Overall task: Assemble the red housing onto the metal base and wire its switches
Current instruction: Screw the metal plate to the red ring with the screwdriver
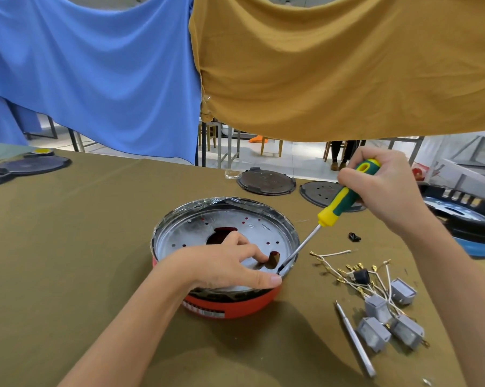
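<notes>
- The red housing (230, 304) sits near the middle of the olive-cloth worktop (68, 261), with the round metal base (227, 227) lying inside its rim, shiny face up, pierced by small holes and two larger cut-outs.
- The left hand (224, 263) rests on the base at its 6 o'clock edge; the fingers are curled, one fingertip dips toward the cut-out at about 5 o'clock, and the thumb lies flat along the rim. It presses down on the base rather than closing round anything.
- The right hand (386, 185) is at 2 o'clock from the housing, raised above the worktop, its fingers wrapped round the yellow-and-green handle of a screwdriver (339, 202).
- The screwdriver slants down toward 7 o'clock; its tip meets the base's rim at about 4 o'clock, just beside the left thumb.
- At 3 to 4 o'clock of the housing, a tangle of white wires (356, 277) with brass terminals lies on the cloth, with one small black switch (361, 275) among them.
- Four grey switches (375, 333) cluster at 4 o'clock, touching the wires.
- A slim metal tool (354, 339) lies just left of the grey switches.
- A small black part (354, 236) lies alone at 3 o'clock.
- Two dark round plates (266, 181) lie at 1 o'clock, at the far edge.
- Blue cloth (96, 65) and mustard cloth (333, 65) hang at 12 o'clock.
</notes>
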### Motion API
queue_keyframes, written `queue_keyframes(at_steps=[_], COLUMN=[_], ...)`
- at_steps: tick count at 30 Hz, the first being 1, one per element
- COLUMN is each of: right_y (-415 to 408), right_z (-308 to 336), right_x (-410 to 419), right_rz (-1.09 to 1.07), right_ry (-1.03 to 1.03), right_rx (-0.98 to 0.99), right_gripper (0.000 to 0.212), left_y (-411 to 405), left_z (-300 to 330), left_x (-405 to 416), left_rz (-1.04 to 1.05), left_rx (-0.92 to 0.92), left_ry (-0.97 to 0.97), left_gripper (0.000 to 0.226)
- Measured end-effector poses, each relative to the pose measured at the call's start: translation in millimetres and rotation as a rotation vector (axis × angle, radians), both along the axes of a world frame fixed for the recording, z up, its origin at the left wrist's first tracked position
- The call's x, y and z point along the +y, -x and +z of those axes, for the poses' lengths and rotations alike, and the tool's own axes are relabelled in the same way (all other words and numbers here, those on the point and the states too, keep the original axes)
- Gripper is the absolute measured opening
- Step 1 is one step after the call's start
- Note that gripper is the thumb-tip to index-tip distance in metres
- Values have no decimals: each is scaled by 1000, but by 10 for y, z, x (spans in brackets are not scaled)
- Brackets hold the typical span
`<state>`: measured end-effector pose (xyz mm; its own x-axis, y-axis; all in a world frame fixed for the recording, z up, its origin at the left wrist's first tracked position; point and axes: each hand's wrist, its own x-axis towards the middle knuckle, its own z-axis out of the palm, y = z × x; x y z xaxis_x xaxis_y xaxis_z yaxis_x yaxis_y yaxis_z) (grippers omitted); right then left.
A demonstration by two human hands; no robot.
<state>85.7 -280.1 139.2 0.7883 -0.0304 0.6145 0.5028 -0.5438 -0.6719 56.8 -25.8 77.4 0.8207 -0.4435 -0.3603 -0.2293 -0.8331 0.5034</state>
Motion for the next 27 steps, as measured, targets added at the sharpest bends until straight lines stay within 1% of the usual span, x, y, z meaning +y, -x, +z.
queue_keyframes(at_steps=[4,8,9,11,13,15,16,18,19,21,22,24,25,26,27], right_y=[70,150,172,192,204,189,184,196,213,258,261,267,276,294,303], right_z=[85,212,243,283,293,292,297,322,345,369,364,349,348,348,345], right_x=[34,60,103,239,396,490,502,463,437,416,416,450,469,486,489], right_rz=[78,267,311,326,299,295,313,357,363,308,218,5,-40,-16,68], right_ry=[81,128,137,195,251,295,298,278,289,340,397,508,525,517,475], right_rx=[-1,69,62,29,-15,-41,-21,51,61,23,-23,-106,-119,-106,-64], right_gripper=[14,29,33,36,29,12,7,24,24,14,14,28,30,26,21], left_y=[4,13,20,27,24,23,22,23,22,16,11,4,3,0,-3], left_z=[7,17,16,16,14,7,5,3,3,1,-1,-6,-10,-15,-17], left_x=[-3,-7,-8,-8,-12,-16,-15,-11,-9,-10,-12,-11,-11,-10,-7], left_rz=[-5,2,6,14,17,25,24,20,21,21,19,23,24,22,18], left_rx=[-8,-5,-3,-3,-16,-19,-18,-17,-17,-14,-12,-14,-16,-18,-19], left_ry=[-8,0,7,18,12,13,17,23,24,21,18,15,12,8,6], left_gripper=[82,83,83,80,73,69,68,69,69,71,72,71,71,71,71])
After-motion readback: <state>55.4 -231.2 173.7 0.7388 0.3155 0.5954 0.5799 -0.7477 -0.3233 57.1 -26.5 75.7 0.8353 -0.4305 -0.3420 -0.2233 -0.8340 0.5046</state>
